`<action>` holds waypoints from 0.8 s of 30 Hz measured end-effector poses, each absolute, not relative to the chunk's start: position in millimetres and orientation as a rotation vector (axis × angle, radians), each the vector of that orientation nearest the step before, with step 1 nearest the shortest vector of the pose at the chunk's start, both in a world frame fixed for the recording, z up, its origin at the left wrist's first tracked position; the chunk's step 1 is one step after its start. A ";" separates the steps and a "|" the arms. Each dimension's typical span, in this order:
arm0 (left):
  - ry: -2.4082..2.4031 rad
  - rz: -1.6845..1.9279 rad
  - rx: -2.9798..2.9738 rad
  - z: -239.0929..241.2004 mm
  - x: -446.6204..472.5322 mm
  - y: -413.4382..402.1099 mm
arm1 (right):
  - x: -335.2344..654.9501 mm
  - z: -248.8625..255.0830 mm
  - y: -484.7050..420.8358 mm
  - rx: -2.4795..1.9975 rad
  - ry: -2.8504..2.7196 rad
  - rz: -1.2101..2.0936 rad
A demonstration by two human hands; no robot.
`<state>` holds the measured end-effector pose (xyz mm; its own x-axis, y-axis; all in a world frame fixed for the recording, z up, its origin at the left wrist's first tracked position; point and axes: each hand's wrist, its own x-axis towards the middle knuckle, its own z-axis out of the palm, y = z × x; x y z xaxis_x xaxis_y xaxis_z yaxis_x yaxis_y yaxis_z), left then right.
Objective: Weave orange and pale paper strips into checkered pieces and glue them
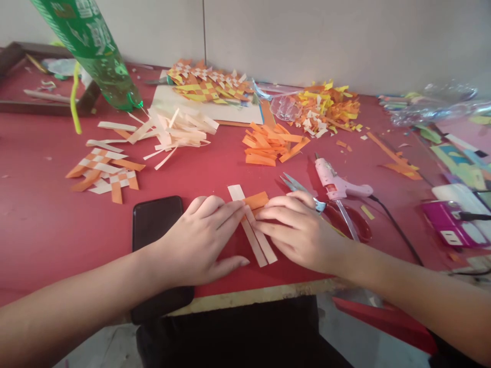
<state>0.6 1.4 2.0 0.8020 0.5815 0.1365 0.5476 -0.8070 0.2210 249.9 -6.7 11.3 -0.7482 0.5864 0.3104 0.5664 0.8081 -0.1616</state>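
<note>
Left grip [207, 235]: thumb spread from fingers, fingertips at the orange strip [256, 200]. Right grip [301, 230]: fingers bunched at same strip; cannot tell whether pinching. Two pale strips [253, 239] cross it, between grips. Outward on desk [215, 168]: phone [155, 220] 9 o'clock, orange pile [273, 143] 12, glue gun [333, 181] 2.

The right hand [303, 230] hides part of the orange paper [256, 199] and scissors [320, 206], the left arm [103, 286] the phone's [155, 220] middle; the bottle's [92, 38] top is cut off.
</note>
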 end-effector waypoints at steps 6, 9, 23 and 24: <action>0.880 0.307 2.779 2.4 -0.8 2.5 | 253.4 7.2 -10.2 -0.872 -2.659 0.126; 0.883 0.321 2.796 2.3 -0.6 2.2 | 254.0 5.1 -10.0 -0.880 -2.640 0.150; 0.891 0.326 2.792 2.2 -1.7 1.6 | 247.7 5.7 -8.9 -0.899 -2.596 0.137; 0.887 0.334 2.787 2.2 -1.6 1.8 | 247.3 5.3 -9.2 -0.909 -2.591 0.138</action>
<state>-1.6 1.8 2.2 0.7947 0.5873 0.1535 0.5427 -0.8007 0.2536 247.3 -9.2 5.3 -0.7137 0.6187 0.3284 0.5803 0.7848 -0.2174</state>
